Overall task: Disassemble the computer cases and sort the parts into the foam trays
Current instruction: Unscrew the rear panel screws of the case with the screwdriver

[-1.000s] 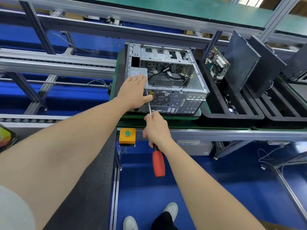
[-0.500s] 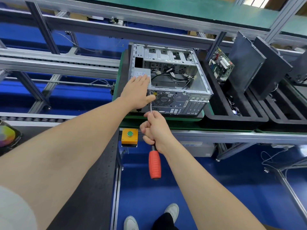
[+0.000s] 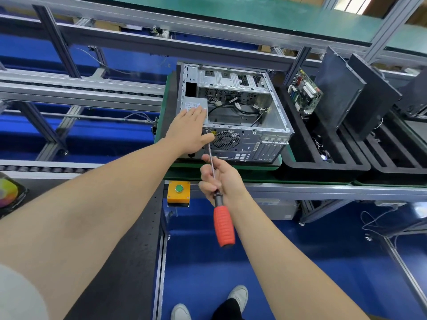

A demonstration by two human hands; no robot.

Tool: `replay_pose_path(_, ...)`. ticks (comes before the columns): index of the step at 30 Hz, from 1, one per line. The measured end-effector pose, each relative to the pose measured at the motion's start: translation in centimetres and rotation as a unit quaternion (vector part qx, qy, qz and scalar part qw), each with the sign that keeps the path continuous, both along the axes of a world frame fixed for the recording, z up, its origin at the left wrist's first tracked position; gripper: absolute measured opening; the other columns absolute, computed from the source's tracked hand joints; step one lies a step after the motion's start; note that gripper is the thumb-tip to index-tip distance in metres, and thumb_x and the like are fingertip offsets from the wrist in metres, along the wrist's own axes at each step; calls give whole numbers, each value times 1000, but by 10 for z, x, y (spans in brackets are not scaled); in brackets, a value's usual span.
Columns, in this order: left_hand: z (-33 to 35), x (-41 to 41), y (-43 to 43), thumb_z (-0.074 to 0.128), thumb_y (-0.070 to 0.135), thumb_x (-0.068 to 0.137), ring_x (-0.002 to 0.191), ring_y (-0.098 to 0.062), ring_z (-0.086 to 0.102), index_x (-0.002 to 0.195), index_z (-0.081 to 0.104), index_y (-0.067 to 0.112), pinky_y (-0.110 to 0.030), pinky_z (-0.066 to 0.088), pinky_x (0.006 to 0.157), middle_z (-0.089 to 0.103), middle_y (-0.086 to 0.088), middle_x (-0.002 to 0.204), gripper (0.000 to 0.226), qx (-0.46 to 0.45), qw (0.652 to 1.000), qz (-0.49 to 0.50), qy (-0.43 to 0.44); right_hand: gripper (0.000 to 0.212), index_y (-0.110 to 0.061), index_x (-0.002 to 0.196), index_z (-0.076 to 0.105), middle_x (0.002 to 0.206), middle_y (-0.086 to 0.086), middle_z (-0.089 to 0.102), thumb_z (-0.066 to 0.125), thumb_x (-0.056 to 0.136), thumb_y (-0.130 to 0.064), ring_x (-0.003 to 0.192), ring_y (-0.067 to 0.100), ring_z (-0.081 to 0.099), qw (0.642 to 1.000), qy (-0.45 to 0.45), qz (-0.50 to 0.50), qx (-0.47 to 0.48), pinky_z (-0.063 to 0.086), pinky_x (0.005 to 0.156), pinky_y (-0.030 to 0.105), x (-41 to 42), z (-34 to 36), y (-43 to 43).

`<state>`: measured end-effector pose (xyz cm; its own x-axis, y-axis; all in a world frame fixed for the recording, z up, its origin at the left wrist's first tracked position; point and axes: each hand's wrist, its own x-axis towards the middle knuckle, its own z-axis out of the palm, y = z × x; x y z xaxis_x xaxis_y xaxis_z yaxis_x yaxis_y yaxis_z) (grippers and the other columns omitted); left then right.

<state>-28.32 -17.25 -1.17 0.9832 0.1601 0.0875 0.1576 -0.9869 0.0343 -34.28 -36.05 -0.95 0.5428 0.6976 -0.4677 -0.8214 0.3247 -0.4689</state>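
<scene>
**Opened case beside loaded foam tray**

The grey computer case (image 3: 233,116) is laid on its side, opened upward, with the power supply (image 3: 194,105) seated at its left. A red-handled screwdriver (image 3: 223,227) is set against its rear. A motherboard (image 3: 305,93) and dark panels (image 3: 339,88) are stood on edge in the black foam tray (image 3: 323,168) alongside.

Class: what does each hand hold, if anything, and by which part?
The right hand grips the red-handled steel-shafted screwdriver by its shaft and black collar, above the handle. The left hand holds nothing; it rests flat on the grey power supply.

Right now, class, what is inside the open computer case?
Inside the computer case: black cables, a drive cage and a grey power supply, partly covered by the left hand.
</scene>
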Motion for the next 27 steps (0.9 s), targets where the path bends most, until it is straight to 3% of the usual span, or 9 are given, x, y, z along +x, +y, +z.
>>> replay_pose_path(4,1,0,0,35,61,101,158,-25,9,164,10,8,-41,6,128,9,-11,172,86,-9,1000,2,-5,39,1,103,61,62,8,49,35,115,-25,33,6,26,955,177,-6,237,28,28,16,-6,-5,0)
replay_pose_path(9,0,-2,-1,37,63,101,158,-25,9,164,10,8,-41,5,128,9,-11,172,88,-2,1000,1,-4,28,-4,116,53,58,7,53,33,116,-23,28,11,31,981,-153,-8,-117,28,29,20,-3,-6,7)
replay_pose_path(11,0,-2,-3,37,66,99,158,-25,9,164,9,8,-41,5,128,8,-11,172,91,2,1000,6,-3,20,-8,117,50,69,12,61,35,113,-20,34,16,39,854,-373,48,-360,32,33,24,0,-5,6)
replay_pose_path(14,0,-2,-6,31,75,96,159,-24,8,164,8,9,-41,5,129,7,-9,172,97,6,1000,15,-3,16,-17,124,40,78,7,51,42,109,-13,56,15,43,569,-565,114,-587,27,44,31,0,-10,2)
replay_pose_path(16,0,-2,-7,26,79,95,159,-23,8,164,8,10,-41,5,129,7,-8,172,99,4,1000,18,-4,23,-19,130,37,73,0,41,45,108,-14,60,14,40,500,-599,102,-617,24,46,31,0,-17,2)
replay_pose_path(19,0,-3,-6,30,72,98,159,-23,9,164,9,9,-41,6,129,8,-9,172,94,6,1000,16,-10,10,-17,110,44,73,4,51,40,112,-25,61,25,52,574,-583,73,-570,32,48,34,4,-18,1)
replay_pose_path(22,1,-3,-5,36,65,99,158,-24,10,164,10,9,-41,6,129,9,-10,172,90,4,1000,11,-11,25,-12,116,59,60,7,59,38,110,-25,38,20,44,853,-368,40,-367,37,40,29,13,-12,1)
replay_pose_path(24,2,-2,-4,36,62,100,158,-24,10,164,11,9,-41,7,129,10,-11,172,87,-2,1000,8,-10,28,-6,125,58,56,6,51,40,110,-21,34,14,33,976,-156,14,-152,31,36,24,9,-6,-1)
replay_pose_path(27,2,-2,-4,35,58,101,158,-24,10,164,12,9,-41,7,129,11,-11,172,83,-10,1000,6,-11,31,-6,115,62,58,1,44,37,114,-26,33,7,32,989,81,17,121,30,30,18,0,-4,-3)
